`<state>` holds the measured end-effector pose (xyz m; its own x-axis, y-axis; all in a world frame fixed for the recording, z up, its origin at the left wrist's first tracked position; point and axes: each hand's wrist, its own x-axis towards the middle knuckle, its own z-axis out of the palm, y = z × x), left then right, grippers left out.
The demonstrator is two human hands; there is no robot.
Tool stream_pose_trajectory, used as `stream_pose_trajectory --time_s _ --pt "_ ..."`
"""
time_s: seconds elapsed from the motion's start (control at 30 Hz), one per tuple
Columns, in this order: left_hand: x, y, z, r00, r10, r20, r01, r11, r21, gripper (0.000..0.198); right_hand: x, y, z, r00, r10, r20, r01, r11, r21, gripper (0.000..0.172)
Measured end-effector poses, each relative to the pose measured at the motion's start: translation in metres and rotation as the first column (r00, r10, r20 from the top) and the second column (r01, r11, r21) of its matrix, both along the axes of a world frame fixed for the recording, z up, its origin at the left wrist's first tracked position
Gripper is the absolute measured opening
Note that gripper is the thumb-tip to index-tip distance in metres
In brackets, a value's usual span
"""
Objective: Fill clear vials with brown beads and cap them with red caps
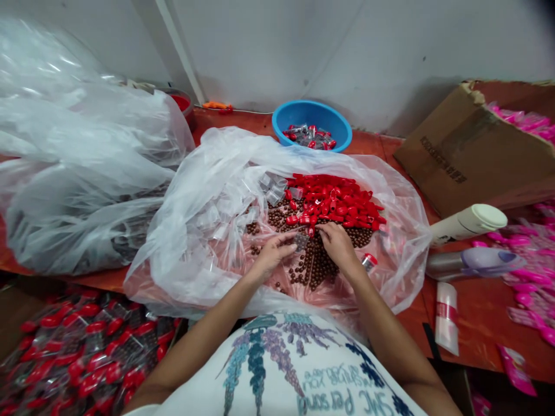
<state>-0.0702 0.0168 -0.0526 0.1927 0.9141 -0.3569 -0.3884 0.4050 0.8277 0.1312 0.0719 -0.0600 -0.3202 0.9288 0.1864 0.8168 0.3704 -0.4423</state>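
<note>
My left hand (277,252) is closed on a small clear plastic cup (300,242), its thumb and fingers round the near side. Close by on the right, my right hand (337,244) pinches with its fingertips at a red plastic cap (311,227). Both hands are over a spread of brown beads (316,263) on a clear plastic sheet (234,144). Just beyond them lies a heap of red caps (338,199). Several clear cups (225,214) lie loose to the left. A filled container with a red cap (369,262) rests beside my right wrist.
A blue basin (312,107) with filled containers stands at the back. Large plastic bags (87,150) crowd the left, above a box of red-capped containers (87,346). On the right are a carton (472,150), a white tumbler (468,224), a flask (472,263) and pink pieces (533,271).
</note>
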Motion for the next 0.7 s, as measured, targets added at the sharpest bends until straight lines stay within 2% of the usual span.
stream_pose_trajectory --time_s 0.13,0.23,0.33,0.43,0.5,0.57,0.7 --pt "-0.007 -0.006 0.014 0.997 0.058 0.048 -0.063 0.991 0.114 0.041 -0.020 0.004 0.004 0.978 0.000 0.207 -0.011 0.999 0.050 0.026" --pt "-0.015 -0.006 0.022 0.993 0.104 0.059 -0.112 0.982 0.150 0.040 -0.030 0.004 0.003 0.967 0.047 0.252 -0.060 0.997 0.043 0.027" --pt "-0.025 -0.006 0.027 0.989 0.139 0.056 -0.146 0.975 0.166 0.041 -0.031 0.003 -0.001 0.988 0.087 0.127 -0.087 0.996 -0.005 0.027" --pt "-0.033 -0.006 0.029 0.982 0.189 0.013 -0.188 0.965 0.183 0.041 -0.029 0.002 -0.003 0.976 0.056 -0.212 -0.078 0.992 -0.099 0.033" --pt "-0.037 -0.005 0.029 0.980 0.198 -0.008 -0.193 0.963 0.188 0.042 -0.030 0.000 0.001 0.878 -0.003 -0.478 -0.106 0.974 -0.202 0.037" --pt "-0.039 -0.005 0.027 0.981 0.192 -0.002 -0.188 0.965 0.184 0.044 -0.034 -0.003 0.009 0.740 -0.088 -0.667 -0.168 0.936 -0.310 0.038" --pt "-0.041 -0.006 0.024 0.981 0.181 0.073 -0.188 0.975 0.116 0.045 -0.044 -0.009 0.030 0.478 -0.260 -0.839 -0.303 0.848 -0.435 0.037"
